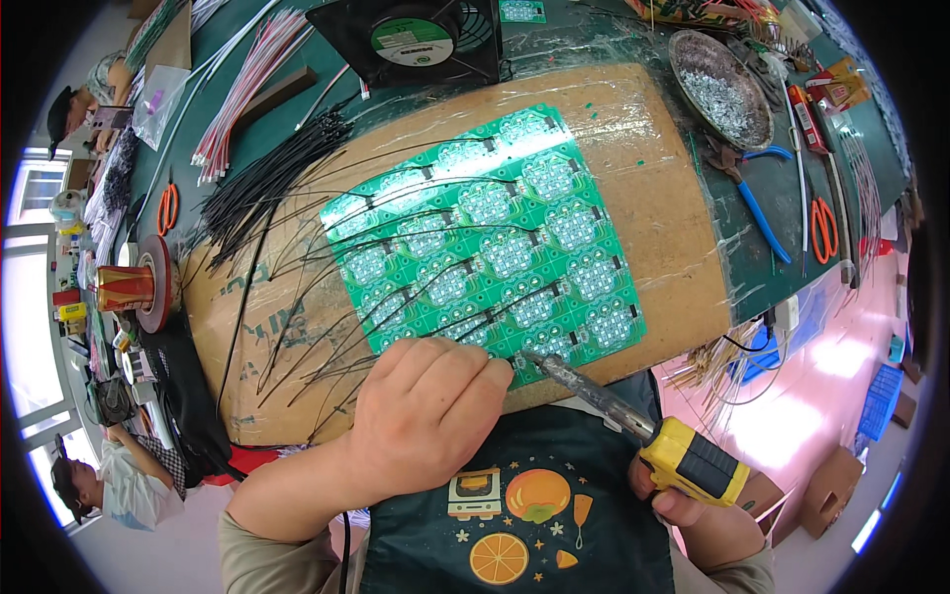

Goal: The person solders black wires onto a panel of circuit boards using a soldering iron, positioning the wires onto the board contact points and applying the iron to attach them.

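Note:
A green circuit board panel (475, 233) lies on a brown cardboard sheet (668, 198), with several thin black wires (371, 241) running from it to the left. Over its near edge is my left hand (427, 411), fingers closed; what they pinch is hidden, though black wires pass close to the hand. My right hand (673, 503) grips a soldering iron (683, 460) by its yellow and black handle. The iron's tip meets the board's near edge, just right of my left fingertips.
Loose black wires (267, 188) are heaped left of the board. A solder spool (153, 284) stands at the left. Behind sits a black fan (411, 45). At right are a metal dish of scraps (722, 89), blue-handled pliers (757, 203) and orange scissors (823, 230). Two other people sit at left.

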The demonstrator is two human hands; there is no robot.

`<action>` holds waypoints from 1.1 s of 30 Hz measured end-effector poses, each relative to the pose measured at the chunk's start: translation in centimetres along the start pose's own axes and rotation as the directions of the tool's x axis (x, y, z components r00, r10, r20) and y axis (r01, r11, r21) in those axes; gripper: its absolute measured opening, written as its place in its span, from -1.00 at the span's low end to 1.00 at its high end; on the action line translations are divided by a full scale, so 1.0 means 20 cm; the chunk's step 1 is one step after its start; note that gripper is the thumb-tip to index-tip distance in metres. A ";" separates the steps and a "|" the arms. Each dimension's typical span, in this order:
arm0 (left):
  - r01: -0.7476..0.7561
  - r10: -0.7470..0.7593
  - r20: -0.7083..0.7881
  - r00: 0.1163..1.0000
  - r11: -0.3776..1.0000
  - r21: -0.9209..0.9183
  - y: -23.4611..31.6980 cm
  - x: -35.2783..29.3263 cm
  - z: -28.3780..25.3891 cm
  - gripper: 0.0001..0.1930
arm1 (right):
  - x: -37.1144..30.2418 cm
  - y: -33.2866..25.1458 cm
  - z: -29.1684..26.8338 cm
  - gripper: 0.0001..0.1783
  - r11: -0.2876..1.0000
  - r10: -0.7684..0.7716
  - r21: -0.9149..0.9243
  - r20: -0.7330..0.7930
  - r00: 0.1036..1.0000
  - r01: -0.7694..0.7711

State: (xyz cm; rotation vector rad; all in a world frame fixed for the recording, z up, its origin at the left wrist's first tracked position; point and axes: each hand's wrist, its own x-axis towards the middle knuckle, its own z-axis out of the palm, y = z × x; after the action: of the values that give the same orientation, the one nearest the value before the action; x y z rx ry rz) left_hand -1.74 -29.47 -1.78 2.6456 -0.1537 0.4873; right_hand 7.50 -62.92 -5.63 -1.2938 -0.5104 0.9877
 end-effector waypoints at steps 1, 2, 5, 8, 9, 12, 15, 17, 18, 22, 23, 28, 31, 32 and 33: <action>0.006 -0.006 -0.007 1.000 1.000 0.000 0.00 0.00 0.00 -0.61 | -0.01 0.00 0.01 -0.70 0.999 -0.003 -0.032 -0.023 1.000 0.002; 0.012 -0.012 -0.015 1.000 1.000 0.000 0.00 0.00 0.00 -0.62 | 0.00 -0.01 0.00 -0.70 1.000 -0.002 -0.031 -0.022 1.000 0.001; 0.011 -0.011 -0.026 1.000 1.000 -0.001 0.00 0.00 0.00 -0.62 | 0.01 -0.02 0.00 -0.70 0.999 0.030 -0.043 -0.002 1.000 -0.030; 0.002 -0.002 -0.019 1.000 1.000 0.009 0.00 0.01 0.01 -0.63 | 0.00 -0.01 -0.01 -0.70 0.997 0.028 -0.066 0.015 0.999 -0.027; 0.003 -0.002 -0.019 1.000 1.000 0.009 0.00 0.01 0.01 -0.63 | 0.00 0.00 -0.01 -0.70 0.997 0.014 -0.070 0.010 1.000 -0.014; -0.010 0.010 -0.011 1.000 1.000 0.026 0.00 0.00 0.01 -0.63 | 0.00 0.00 -0.01 -0.71 0.998 0.020 -0.062 0.010 1.000 -0.020; -0.007 0.008 -0.015 1.000 0.999 0.036 0.00 0.00 0.01 -0.64 | 0.03 -0.03 -0.01 -0.71 0.998 0.047 -0.039 0.025 0.999 -0.046; -0.007 0.008 -0.014 1.000 0.999 0.035 0.00 0.00 0.01 -0.64 | 0.04 -0.04 0.00 -0.70 0.998 0.055 -0.028 0.036 0.998 -0.054; -0.007 0.008 -0.014 1.000 0.999 0.034 0.00 0.00 0.01 -0.64 | 0.04 -0.03 0.01 -0.70 1.000 0.030 -0.012 0.028 0.999 -0.029; -0.007 0.008 -0.015 1.000 0.999 0.033 0.00 0.00 0.01 -0.63 | 0.04 -0.02 0.02 -0.68 1.000 -0.008 -0.002 -0.011 1.000 0.008; -0.006 0.007 -0.013 1.000 1.000 0.030 0.00 0.00 0.01 -0.63 | 0.03 0.00 0.01 -0.68 1.000 -0.008 -0.002 -0.012 1.000 0.008; -0.032 0.034 -0.030 0.999 0.998 0.052 -0.01 -0.02 0.03 -0.69 | 0.02 -0.01 -0.01 -0.70 0.999 0.007 -0.044 0.043 0.999 -0.006; -0.023 0.024 -0.023 0.999 0.999 0.038 0.00 -0.01 0.02 -0.67 | 0.04 0.05 -0.03 -0.73 0.989 -0.145 0.053 0.106 0.984 0.140; -0.013 0.013 -0.017 1.000 1.000 0.023 0.00 0.00 0.01 -0.63 | 0.03 0.04 -0.04 -0.73 0.989 -0.145 0.052 0.105 0.984 0.140; -0.012 0.013 -0.018 1.000 1.000 0.023 0.00 0.00 0.01 -0.63 | 0.03 0.04 -0.05 -0.74 0.993 -0.095 0.078 0.132 0.987 0.085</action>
State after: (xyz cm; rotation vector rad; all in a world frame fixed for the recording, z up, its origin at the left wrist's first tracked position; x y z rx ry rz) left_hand -1.70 -29.55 -2.06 2.6636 -0.1601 0.5198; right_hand 8.37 -63.09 -6.68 -1.1350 -0.6266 1.0139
